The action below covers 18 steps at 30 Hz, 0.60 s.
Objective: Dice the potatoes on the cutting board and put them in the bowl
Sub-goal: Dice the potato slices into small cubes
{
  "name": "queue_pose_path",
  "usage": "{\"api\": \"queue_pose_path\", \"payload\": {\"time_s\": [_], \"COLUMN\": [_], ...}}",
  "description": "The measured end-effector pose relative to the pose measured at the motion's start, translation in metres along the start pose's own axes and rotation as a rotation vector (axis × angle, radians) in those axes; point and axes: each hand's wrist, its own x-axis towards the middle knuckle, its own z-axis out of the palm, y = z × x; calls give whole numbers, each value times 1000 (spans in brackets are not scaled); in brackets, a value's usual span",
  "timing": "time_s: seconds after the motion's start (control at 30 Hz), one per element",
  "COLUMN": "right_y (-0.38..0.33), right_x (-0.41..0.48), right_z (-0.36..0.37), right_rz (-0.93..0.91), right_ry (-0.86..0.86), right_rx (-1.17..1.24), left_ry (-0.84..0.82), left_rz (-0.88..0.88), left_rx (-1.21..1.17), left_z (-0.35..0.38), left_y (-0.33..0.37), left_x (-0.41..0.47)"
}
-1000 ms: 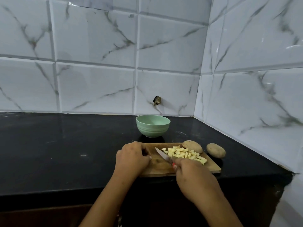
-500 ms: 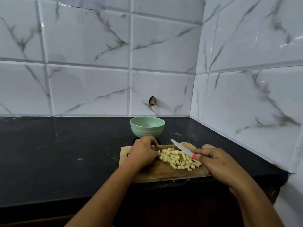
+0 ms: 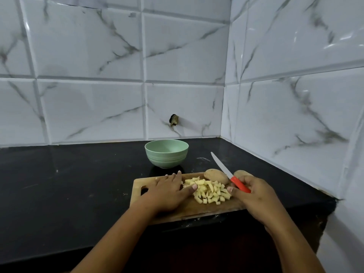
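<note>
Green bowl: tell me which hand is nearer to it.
Left. The left hand lies flat on the cutting board just on the near side of the green bowl, fingertips close to it. The right hand grips the knife farther off, to the bowl's right.

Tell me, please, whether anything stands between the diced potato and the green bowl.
Nothing visible does. The diced potato lies on the cutting board; the bowl stands beyond its far edge, with bare counter between. The left hand rests beside the pile.
</note>
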Motion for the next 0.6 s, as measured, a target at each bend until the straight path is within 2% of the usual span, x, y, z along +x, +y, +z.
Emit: {"api": "queue_pose_path", "payload": {"time_s": [0.17, 0.33, 0.5, 0.6], "right_y": [4, 6, 14, 16], "right_x": [4, 12, 13, 15], "right_z": [7, 10, 5, 3], "right_rz": [-35, -61, -84, -99], "right_ry": [143, 237, 93, 31], "right_rx": [51, 42, -53, -121], "left_ry": [-3, 124, 175, 193], "left_rz": [44, 30, -35, -95], "left_rx": [-105, -203, -225, -146], "left_z": [4, 19, 28, 30], "left_y": [25, 42, 50, 61], "left_x": [10, 24, 34, 29]}}
